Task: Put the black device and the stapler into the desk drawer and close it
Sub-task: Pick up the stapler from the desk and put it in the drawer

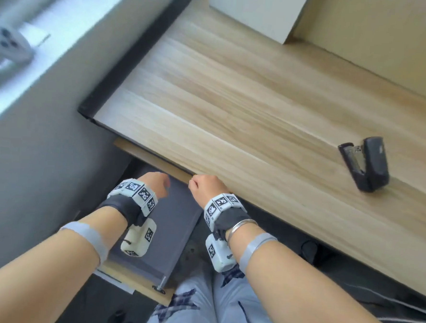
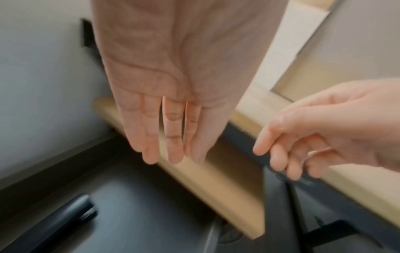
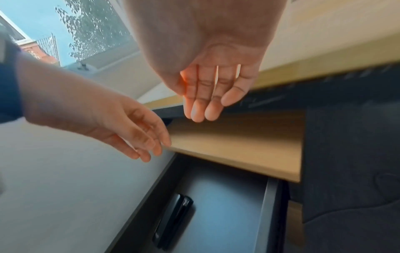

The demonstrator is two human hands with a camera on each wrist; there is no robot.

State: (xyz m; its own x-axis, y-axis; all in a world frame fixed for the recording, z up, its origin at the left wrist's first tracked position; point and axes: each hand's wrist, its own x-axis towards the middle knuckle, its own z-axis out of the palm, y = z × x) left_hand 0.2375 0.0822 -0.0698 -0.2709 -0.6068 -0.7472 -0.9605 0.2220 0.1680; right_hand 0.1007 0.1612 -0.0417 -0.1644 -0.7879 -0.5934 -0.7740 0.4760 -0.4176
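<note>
The black stapler (image 1: 365, 163) stands on the wooden desk top (image 1: 235, 100) at the right, far from both hands. Under the desk's front edge the drawer (image 1: 175, 224) is pulled out, its grey floor showing. The black device (image 3: 173, 220) lies inside the drawer near its left wall, and the left wrist view shows this device (image 2: 60, 222) too. My left hand (image 1: 157, 183) hovers over the drawer with straight fingers (image 2: 173, 150) and holds nothing. My right hand (image 1: 204, 185) is beside it at the desk edge, with relaxed fingers (image 3: 207, 106) and nothing in it.
A white box (image 1: 256, 11) stands at the back of the desk. A grey object (image 1: 6, 51) lies on the window sill at the left. My legs (image 1: 210, 308) are just below the drawer's wooden front (image 1: 134, 282). Cables (image 1: 385, 301) run on the dark floor at the right.
</note>
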